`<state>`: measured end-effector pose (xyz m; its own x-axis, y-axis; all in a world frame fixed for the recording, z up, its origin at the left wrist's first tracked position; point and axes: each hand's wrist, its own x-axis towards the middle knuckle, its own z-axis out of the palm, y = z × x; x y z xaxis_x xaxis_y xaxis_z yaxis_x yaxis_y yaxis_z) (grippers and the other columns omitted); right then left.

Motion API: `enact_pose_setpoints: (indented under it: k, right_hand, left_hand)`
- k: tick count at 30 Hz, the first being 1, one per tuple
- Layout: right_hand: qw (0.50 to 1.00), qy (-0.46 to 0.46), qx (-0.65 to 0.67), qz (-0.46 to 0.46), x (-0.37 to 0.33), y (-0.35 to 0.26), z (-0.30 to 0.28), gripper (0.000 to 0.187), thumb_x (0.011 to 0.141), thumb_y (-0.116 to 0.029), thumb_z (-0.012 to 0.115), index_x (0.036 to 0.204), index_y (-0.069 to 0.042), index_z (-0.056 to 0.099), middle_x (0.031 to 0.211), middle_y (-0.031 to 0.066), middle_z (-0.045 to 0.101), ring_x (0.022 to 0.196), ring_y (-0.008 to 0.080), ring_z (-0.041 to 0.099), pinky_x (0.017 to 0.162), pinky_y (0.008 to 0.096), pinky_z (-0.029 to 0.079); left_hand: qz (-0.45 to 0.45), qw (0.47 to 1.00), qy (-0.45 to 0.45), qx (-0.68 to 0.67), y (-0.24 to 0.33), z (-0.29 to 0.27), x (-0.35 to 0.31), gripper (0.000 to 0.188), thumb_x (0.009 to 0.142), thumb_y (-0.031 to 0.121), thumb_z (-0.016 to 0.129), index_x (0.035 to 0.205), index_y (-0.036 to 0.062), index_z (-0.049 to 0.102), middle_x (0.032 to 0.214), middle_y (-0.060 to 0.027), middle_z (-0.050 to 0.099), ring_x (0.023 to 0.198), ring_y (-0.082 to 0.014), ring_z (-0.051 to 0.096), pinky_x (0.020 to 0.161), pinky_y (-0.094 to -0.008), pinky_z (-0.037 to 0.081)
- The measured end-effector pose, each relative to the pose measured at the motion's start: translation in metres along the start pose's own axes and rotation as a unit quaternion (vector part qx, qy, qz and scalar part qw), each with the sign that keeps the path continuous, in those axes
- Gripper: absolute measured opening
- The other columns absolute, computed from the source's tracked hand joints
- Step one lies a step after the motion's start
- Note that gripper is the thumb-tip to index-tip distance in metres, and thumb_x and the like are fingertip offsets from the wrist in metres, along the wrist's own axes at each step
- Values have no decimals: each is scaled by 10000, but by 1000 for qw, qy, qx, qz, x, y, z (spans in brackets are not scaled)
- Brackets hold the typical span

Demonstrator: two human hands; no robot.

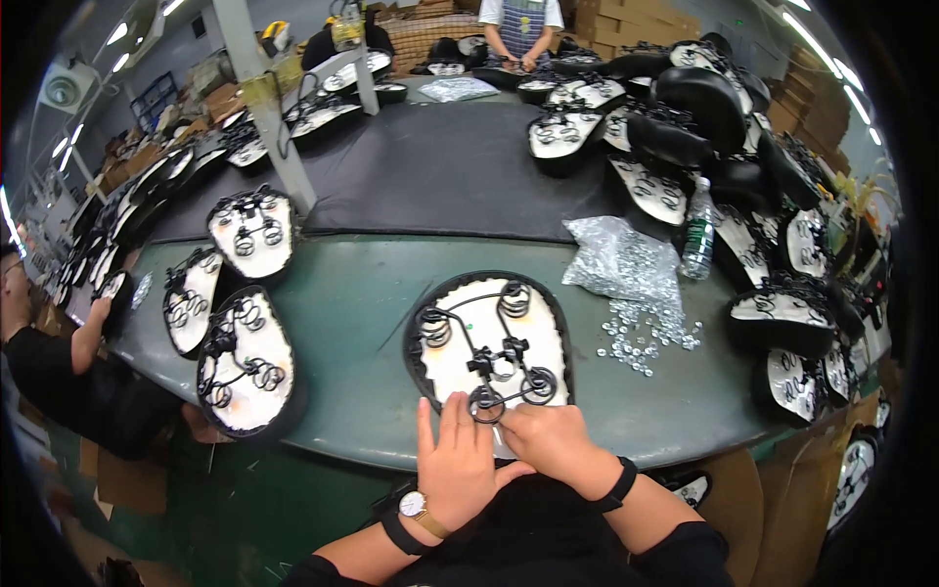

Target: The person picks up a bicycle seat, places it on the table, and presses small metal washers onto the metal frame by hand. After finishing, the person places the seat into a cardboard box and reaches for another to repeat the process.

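Upturned saddle (pixel 497 328) on the green surface (pixel 352 342), narrow end toward me, near the front edge. In the head view, my left hand (pixel 456 474) lies with fingers extended and thumb spread, fingertips at the near wire coils (pixel 539 385); my right hand (pixel 553 445) has its fingers curled together at the narrow end, and what they pinch, if anything, I cannot tell. Hazards, as I judge them: hard pressure on that end could tip the saddle edgeward; a slipping fingertip could catch in a coil; a swing rightward could scatter the loose nuts (pixel 636 340) beside their clear bag (pixel 621 256). Free room: leftward, as far as three grouped saddles (pixel 256 362).
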<state>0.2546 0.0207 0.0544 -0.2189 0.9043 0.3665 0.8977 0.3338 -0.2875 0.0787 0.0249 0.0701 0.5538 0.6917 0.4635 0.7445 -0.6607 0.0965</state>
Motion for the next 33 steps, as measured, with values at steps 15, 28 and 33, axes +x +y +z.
enact_pose_setpoints:
  k: [15, 28, 33]
  right_hand:
    - [998, 22, 27, -50, -3, 4, -3, 38, 814, -138, 708, 848, -123, 700, 652, 15, 633, 567, 232, 664, 470, 375, 503]
    - [997, 51, 44, -40, -4, 1, -3, 82, 823, -130, 707, 903, -114, 707, 630, 34, 625, 523, 234, 636, 453, 369, 496]
    - [997, 3, 69, -19, -1, 0, -3, 117, 831, -133, 680, 941, -109, 711, 650, 37, 641, 536, 261, 644, 462, 392, 501]
  left_hand:
    - [-15, 999, -50, -4, -1, 2, 3, 961, 802, 801, 586, 1271, -35, 665, 1298, -266, 641, 1403, -387, 460, 1166, -728, 176]
    - [-29, 999, -33, 4, 1, 2, 7, 633, 731, 432, 832, 1244, 98, 671, 1232, -128, 668, 1322, -305, 532, 1166, -703, 222]
    - [-30, 999, -30, 22, 5, 3, 5, 604, 768, 377, 811, 1255, 52, 664, 1235, -162, 667, 1337, -330, 520, 1170, -708, 215]
